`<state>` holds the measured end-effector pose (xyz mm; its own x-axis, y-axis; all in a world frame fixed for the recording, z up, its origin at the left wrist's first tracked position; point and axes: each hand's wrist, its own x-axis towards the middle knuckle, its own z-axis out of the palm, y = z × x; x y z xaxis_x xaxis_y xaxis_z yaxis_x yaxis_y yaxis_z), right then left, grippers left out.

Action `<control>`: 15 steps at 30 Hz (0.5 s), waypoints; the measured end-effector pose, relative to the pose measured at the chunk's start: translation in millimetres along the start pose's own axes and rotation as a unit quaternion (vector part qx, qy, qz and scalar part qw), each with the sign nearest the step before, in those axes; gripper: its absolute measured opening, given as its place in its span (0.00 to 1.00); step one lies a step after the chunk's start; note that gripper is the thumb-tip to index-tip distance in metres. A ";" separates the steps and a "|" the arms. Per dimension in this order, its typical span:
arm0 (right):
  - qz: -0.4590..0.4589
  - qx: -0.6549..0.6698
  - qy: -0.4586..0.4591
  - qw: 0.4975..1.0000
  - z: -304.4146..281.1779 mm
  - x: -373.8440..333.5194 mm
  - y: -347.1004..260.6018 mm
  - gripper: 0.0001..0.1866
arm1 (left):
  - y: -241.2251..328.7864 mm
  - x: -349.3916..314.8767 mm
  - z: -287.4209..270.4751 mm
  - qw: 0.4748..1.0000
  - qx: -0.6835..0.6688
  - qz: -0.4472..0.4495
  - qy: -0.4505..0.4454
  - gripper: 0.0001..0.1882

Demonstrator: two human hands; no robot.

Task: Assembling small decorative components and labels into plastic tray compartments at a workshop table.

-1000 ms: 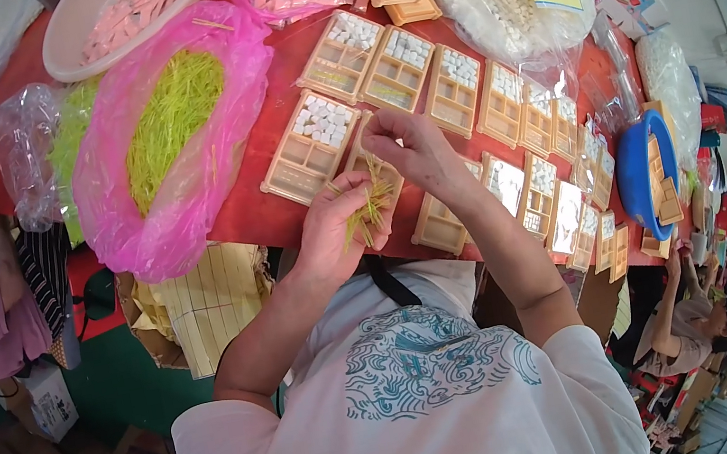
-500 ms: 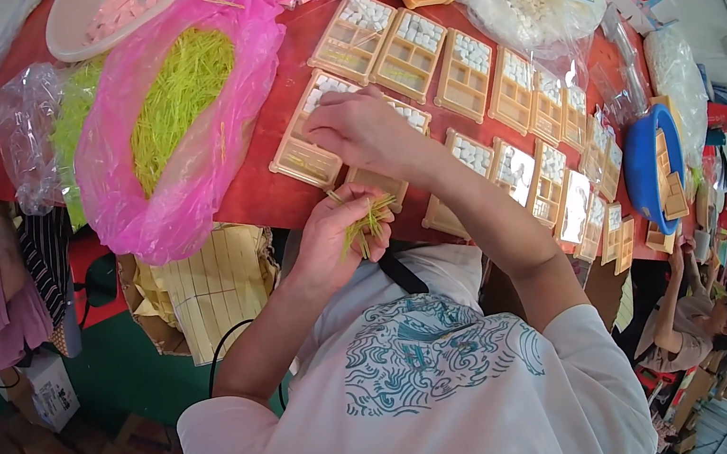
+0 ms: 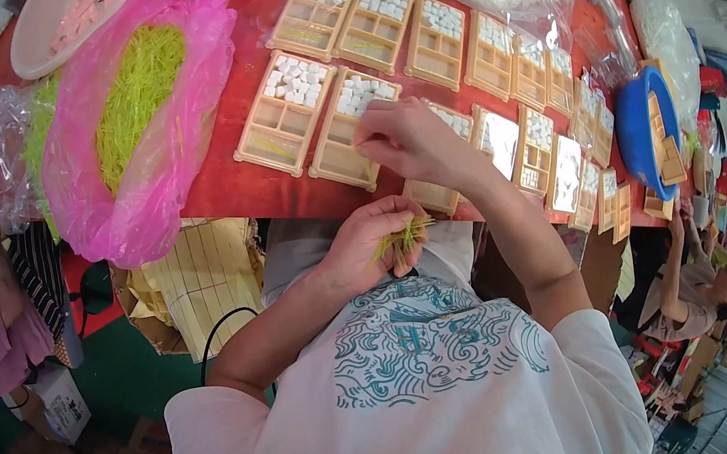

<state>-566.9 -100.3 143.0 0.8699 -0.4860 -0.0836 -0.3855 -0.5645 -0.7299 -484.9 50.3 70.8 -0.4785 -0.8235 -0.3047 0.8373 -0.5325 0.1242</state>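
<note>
Far to the left of both hands, a pink plastic bag point(image 3: 79, 222) lies open, and thin green sticks point(image 3: 141, 105) fill it. Nearer, beyond the left hand and to its left, there is a beige tray point(image 3: 254, 157) with white pieces point(image 3: 296, 80) in its far part. A second tray point(image 3: 341, 175) stands just beside it, straight beyond the left hand. The left hand point(image 3: 372, 247) is closed around a small bunch of green sticks point(image 3: 410, 236), whose ends come out between the fingers and the thumb; this bunch is in front of the table's edge. The right hand point(image 3: 414, 137) is over the right side of the second tray, its fingers bent and close together; I cannot tell whether they pinch a stick. To the right of this hand, more trays point(image 3: 533, 176) stand in rows, and past them is a blue basin point(image 3: 632, 124).
</note>
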 end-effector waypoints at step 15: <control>0.124 0.067 0.030 0.990 -24.5 -90.5 -4.3 0.09 | 1.0 16.7 19.4 0.998 0.005 0.061 0.032 0.09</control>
<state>-651.5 -70.2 170.2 0.7318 -0.6403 -0.2336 -0.5375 -0.3314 -0.7754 -497.1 32.2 84.2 -0.3546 -0.8686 -0.3462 0.8859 -0.4305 0.1727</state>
